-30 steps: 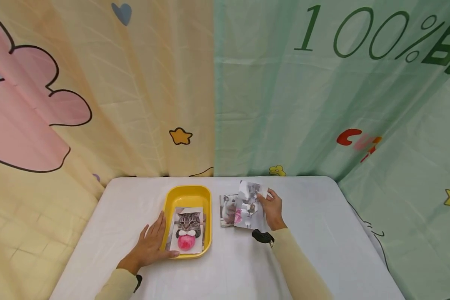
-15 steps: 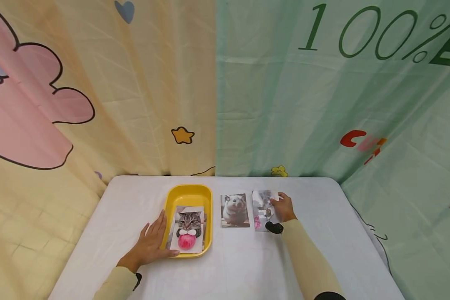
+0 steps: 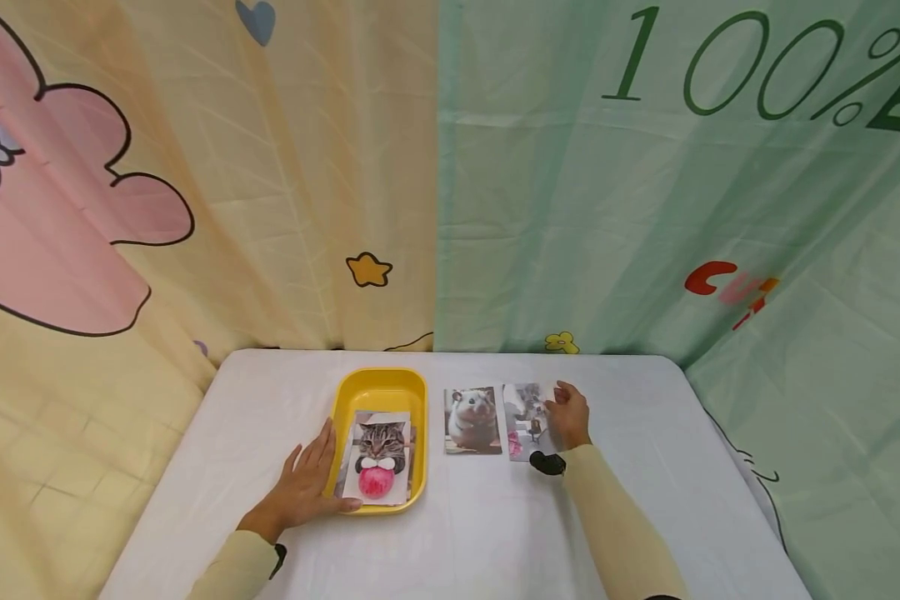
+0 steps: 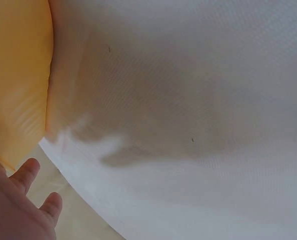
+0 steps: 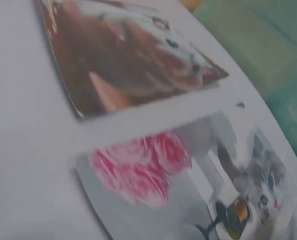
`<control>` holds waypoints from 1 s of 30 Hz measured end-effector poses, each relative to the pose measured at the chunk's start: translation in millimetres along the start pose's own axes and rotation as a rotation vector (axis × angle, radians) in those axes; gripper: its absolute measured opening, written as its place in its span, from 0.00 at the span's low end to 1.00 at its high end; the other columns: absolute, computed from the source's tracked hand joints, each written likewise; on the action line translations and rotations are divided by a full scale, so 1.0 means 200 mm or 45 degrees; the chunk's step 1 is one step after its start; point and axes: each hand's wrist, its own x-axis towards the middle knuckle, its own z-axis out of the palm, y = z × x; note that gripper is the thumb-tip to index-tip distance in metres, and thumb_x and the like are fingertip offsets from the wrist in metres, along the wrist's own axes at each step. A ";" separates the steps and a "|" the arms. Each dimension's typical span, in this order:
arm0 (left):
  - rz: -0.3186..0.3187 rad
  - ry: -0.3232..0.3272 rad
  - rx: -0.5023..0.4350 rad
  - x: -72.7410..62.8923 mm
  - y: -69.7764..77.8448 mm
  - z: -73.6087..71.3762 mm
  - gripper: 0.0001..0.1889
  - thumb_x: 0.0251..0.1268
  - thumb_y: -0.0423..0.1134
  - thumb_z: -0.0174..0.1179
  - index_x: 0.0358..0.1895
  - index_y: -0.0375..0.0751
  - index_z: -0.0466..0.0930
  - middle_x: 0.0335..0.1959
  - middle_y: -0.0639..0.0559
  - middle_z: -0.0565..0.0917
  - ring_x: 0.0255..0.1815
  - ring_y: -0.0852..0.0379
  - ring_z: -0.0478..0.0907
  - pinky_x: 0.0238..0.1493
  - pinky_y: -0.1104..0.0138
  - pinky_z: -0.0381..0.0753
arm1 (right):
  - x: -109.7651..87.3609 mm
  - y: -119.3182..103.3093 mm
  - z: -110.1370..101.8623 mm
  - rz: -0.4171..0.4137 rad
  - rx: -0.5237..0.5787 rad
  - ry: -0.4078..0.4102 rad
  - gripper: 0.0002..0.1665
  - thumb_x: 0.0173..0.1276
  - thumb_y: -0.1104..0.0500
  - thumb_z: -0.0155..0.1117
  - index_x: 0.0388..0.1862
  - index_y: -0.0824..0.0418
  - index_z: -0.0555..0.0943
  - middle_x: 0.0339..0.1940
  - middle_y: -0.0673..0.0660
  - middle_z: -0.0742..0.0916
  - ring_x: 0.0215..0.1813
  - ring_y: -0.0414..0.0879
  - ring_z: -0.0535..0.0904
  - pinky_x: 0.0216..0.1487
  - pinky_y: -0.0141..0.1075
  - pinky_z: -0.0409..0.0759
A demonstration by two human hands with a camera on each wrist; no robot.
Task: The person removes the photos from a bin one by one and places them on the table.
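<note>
In the head view my left hand [image 3: 297, 485] rests against the left side of the yellow tray [image 3: 381, 377], fingers straight, thumb over its front rim. Inside that tray lies a photo card of a cat with a pink ball [image 3: 378, 462], on top of at least one other card. Flat on the table to the right is a hamster photo card [image 3: 472, 421]. Beside it, with a narrow gap between, lies a card of a grey kitten and pink flowers [image 3: 528, 421]. My right hand [image 3: 568, 415] is at this card's right edge, its thumb touching the picture and its forefinger raised.
A white-covered table [image 3: 450, 550] carries everything. Yellow and green printed curtains [image 3: 555, 208] hang behind and at both sides. In the left wrist view the tray's outer wall [image 4: 18, 75] stands close to the left fingers.
My right hand has carried the kitten card rightward off the hamster card and laid it flat, then shifted it slightly left. The hamster card is now fully uncovered. My left hand stays at the tray.
</note>
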 end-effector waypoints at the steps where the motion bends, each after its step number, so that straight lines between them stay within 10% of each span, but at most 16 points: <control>1: 0.007 0.004 -0.003 0.00 0.00 0.00 0.68 0.44 0.74 0.60 0.74 0.23 0.39 0.77 0.34 0.38 0.74 0.34 0.49 0.70 0.38 0.40 | -0.01 -0.01 0.01 -0.019 0.004 0.023 0.31 0.69 0.69 0.56 0.70 0.68 0.64 0.67 0.69 0.71 0.68 0.63 0.64 0.63 0.54 0.69; 5: 0.014 0.013 -0.006 0.01 0.00 0.00 0.69 0.44 0.75 0.61 0.74 0.24 0.38 0.77 0.35 0.38 0.73 0.34 0.49 0.70 0.39 0.40 | -0.07 -0.05 0.07 -0.126 0.027 0.135 0.27 0.69 0.69 0.56 0.67 0.67 0.69 0.69 0.69 0.68 0.66 0.61 0.64 0.54 0.51 0.73; 9: -0.012 -0.010 -0.012 0.01 0.00 -0.01 0.70 0.43 0.75 0.60 0.74 0.25 0.37 0.78 0.35 0.37 0.74 0.34 0.48 0.70 0.39 0.40 | -0.14 -0.11 0.17 -0.222 0.064 0.159 0.23 0.67 0.70 0.56 0.61 0.65 0.74 0.66 0.67 0.71 0.41 0.56 0.76 0.36 0.41 0.75; 16: -0.022 -0.016 0.000 0.00 0.02 -0.01 0.69 0.43 0.76 0.60 0.74 0.24 0.38 0.77 0.34 0.38 0.74 0.35 0.48 0.70 0.38 0.41 | -0.27 -0.18 0.33 -0.411 0.170 0.034 0.19 0.65 0.73 0.58 0.55 0.67 0.78 0.56 0.65 0.80 0.60 0.61 0.72 0.61 0.52 0.70; 30: -0.016 0.006 -0.009 -0.01 0.02 -0.01 0.69 0.43 0.74 0.62 0.74 0.23 0.39 0.77 0.33 0.40 0.74 0.34 0.49 0.70 0.38 0.41 | -0.51 -0.37 0.66 -0.683 0.013 -0.261 0.16 0.62 0.69 0.65 0.50 0.66 0.80 0.44 0.58 0.87 0.50 0.55 0.81 0.55 0.46 0.77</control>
